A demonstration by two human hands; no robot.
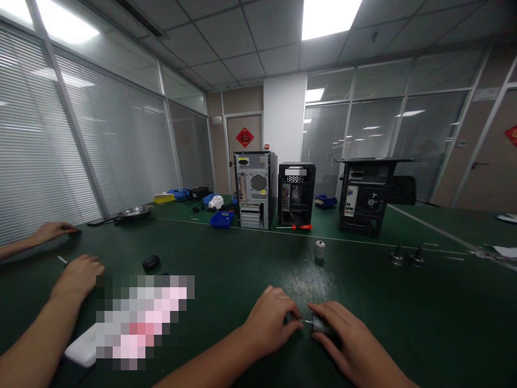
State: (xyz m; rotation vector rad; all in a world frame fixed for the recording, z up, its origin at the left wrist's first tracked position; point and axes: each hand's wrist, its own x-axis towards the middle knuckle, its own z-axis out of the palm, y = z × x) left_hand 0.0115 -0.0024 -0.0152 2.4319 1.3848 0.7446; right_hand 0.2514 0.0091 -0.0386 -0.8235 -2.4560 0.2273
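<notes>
Low at the front of the green table, my right hand is wrapped round a dark grey metal cylinder that lies on its side. A thin pale shaft sticks out of its left end, toward my other hand. My left hand pinches thumb and forefinger together at the tip of that shaft; whatever is between them is too small to make out. Beyond my hands, a small silver cylinder stands upright on the table.
Two metal pieces with upright stems stand at right. Three computer cases line the back, with a red screwdriver before them. A co-worker's hand is at left, near a round black object and a white device. Blue trays sit behind.
</notes>
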